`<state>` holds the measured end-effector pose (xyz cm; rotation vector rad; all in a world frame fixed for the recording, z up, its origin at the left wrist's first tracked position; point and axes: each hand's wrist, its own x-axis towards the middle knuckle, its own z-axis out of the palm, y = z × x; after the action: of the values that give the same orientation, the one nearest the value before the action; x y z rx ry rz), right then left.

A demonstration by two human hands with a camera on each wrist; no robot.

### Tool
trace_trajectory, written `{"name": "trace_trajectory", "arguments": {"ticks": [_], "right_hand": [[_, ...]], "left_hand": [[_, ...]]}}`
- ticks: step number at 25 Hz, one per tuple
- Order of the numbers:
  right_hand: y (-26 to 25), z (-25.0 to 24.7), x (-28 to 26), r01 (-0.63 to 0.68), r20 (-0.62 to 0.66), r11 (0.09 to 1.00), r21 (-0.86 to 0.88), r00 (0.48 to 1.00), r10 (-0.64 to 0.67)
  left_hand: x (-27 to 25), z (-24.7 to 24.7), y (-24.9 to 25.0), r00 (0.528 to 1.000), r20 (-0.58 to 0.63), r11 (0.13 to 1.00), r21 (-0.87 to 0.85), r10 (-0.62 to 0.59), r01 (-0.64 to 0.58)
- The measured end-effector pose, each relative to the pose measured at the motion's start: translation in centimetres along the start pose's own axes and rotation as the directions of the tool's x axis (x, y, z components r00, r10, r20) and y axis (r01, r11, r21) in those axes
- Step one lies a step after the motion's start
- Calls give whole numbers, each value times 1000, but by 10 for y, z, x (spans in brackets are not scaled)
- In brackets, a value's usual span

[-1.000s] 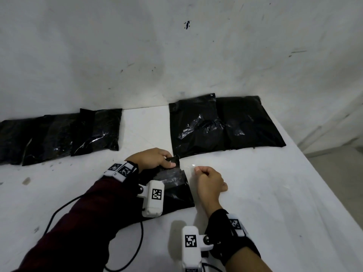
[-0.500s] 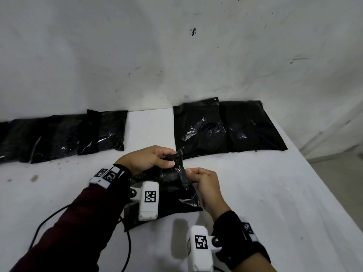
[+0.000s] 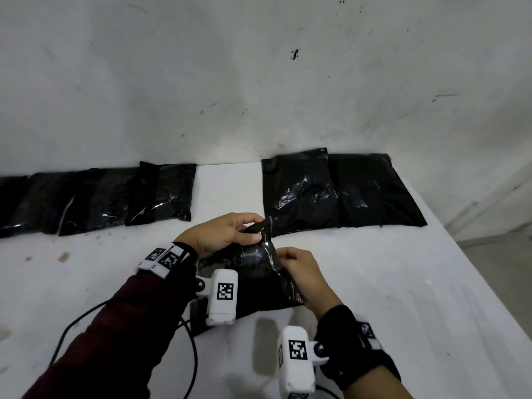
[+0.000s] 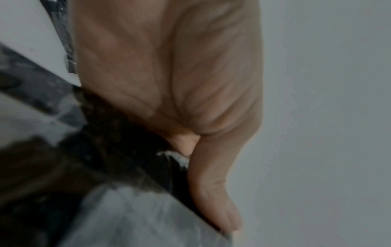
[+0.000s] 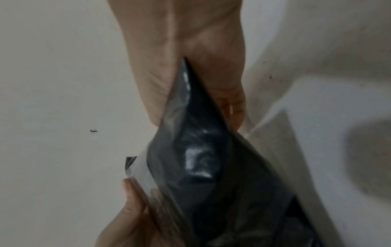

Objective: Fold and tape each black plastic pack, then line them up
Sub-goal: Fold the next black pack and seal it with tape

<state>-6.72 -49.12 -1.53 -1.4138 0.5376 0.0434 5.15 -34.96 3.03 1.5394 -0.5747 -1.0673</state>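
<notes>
Both grips pinched on the black pack (image 3: pixel 260 266): left hand (image 3: pixel 221 234) at top, right hand (image 3: pixel 305 279) along its right edge

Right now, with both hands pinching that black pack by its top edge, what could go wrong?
The left hand and right hand hold only the thin top edge of the black plastic pack, so the slick film could slip. The camera cable runs by its lower corner and may snag. Swinging it forward could disturb the pile of packs just behind.
</notes>
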Motion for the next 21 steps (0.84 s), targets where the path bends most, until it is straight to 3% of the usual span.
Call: {"name": "trace_trajectory", "arguments": {"ticks": [1,4,6,7,10,11,12,14,15,17,19,21], "right_hand": [[-1,-3,0,46,-4,999,7,999,-46],[-4,-8,-3,54,139,996,76,988,-64],[-1,-9,-1,79,137,997,-3,988,-77],[2,-10,2,73,97,996,-50,993,-67],[6,-8,8,11,-19,964,-264,1000,-17],[3,-8,9,-22,-57,901,-433,998,-3],[-2,-5,8,-73,-106,774,-629,994,7],[-17,8,4,-168,-210,391,-905,975,-67],[-22,19,4,-125,-170,276,-953,975,-146],[-27,46,13,148,90,231,-962,965,-244],[-26,73,25,369,339,277,-887,929,-150],[-25,91,37,403,416,253,-880,909,-1]], "left_hand": [[1,0,0,1000,-12,1000,10,-8,9],[8,2,-5,999,-45,999,37,-19,21],[12,6,-10,989,-147,992,124,-4,23],[12,8,-13,965,-260,978,206,26,30],[-5,6,-23,812,-571,955,289,120,62],[-13,2,-29,774,-623,960,271,116,74],[-24,-1,-36,737,-668,959,263,103,104],[-48,-2,-50,650,-752,945,280,106,170],[-60,-1,-55,607,-786,936,291,116,197],[-79,7,-64,539,-834,926,286,115,245],[-92,17,-70,502,-857,916,286,113,282],[-97,28,-76,496,-857,887,331,140,321]]}}
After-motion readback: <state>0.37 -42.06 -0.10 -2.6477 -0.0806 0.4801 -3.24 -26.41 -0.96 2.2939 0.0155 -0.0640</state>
